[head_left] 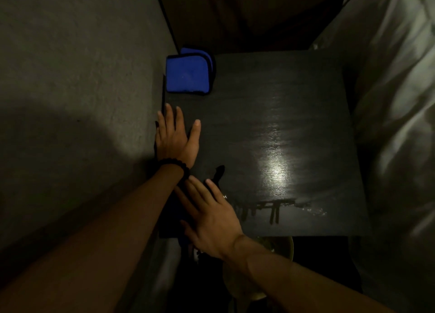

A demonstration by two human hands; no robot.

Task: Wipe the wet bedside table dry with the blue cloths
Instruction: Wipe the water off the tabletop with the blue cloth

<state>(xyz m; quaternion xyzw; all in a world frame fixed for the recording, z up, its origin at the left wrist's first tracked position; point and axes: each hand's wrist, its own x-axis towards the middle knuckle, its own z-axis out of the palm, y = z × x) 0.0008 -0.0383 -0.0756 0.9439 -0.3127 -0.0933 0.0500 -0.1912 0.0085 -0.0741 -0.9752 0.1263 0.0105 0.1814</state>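
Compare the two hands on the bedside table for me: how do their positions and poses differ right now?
The left hand lies at the left edge of the bedside table, further from the camera; the right hand sits at the near left corner. The left presses bare tabletop; the right rests on a dark cloth. The left wrist wears a dark beaded bracelet; the right wrist is bare. Both are flat, fingers extended, and neither touches the folded blue cloth.

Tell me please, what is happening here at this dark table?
A person is drying a wet black bedside table. The left hand lies flat near the table's left edge. The right hand presses a dark cloth at the near left corner. A folded blue cloth sits untouched at the far left corner. Water glistens on the surface, with droplets near the front edge.
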